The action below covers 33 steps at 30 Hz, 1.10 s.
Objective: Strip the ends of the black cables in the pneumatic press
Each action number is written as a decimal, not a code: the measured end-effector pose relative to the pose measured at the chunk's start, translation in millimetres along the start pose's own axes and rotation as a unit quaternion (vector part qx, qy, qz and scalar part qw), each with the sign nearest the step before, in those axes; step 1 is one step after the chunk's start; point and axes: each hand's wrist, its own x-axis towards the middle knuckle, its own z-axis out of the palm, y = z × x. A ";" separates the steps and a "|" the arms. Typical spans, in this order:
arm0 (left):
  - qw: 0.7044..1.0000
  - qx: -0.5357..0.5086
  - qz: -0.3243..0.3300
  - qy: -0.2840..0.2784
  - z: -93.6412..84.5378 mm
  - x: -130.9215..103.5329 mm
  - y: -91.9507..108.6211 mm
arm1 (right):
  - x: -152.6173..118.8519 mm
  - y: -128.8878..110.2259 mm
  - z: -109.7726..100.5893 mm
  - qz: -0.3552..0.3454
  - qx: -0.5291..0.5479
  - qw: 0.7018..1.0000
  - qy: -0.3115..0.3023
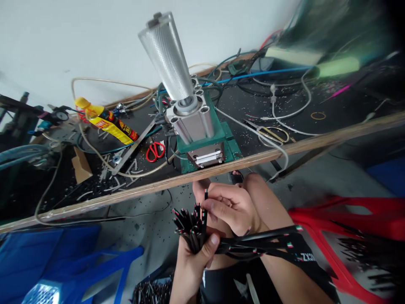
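Note:
My left hand (196,262), low in the middle, is closed round a bundle of black cables (189,224) whose cut ends point up and show small red, green and white wire tips. Just above it, my right hand (234,207) pinches one black cable (204,216) near its tip between thumb and fingers. Several more black cables (268,241) stretch to the right from the left hand, over the right forearm and my lap. The lower part of the bundle is hidden by the left palm.
A pneumatic press (194,120) on a green base stands at the bench's wooden edge (148,188). Around it lie red-handled scissors (155,152), gold-handled scissors (274,134), a yellow bottle (109,123) and loose hoses. A red stool (344,215) and blue stool (117,264) flank me.

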 end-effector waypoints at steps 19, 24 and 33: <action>0.998 -0.038 -0.027 -0.041 17.0 23.1 13.8 | 33.8 -1.6 -5.5 0.065 -0.103 0.988 0.092; 0.997 -0.049 -0.050 0.018 26.7 17.3 16.4 | 38.9 2.0 -4.3 0.070 -0.110 0.986 0.105; 0.996 -0.087 -0.023 0.007 29.7 19.5 18.9 | 43.1 5.6 -3.8 0.094 -0.071 0.987 0.110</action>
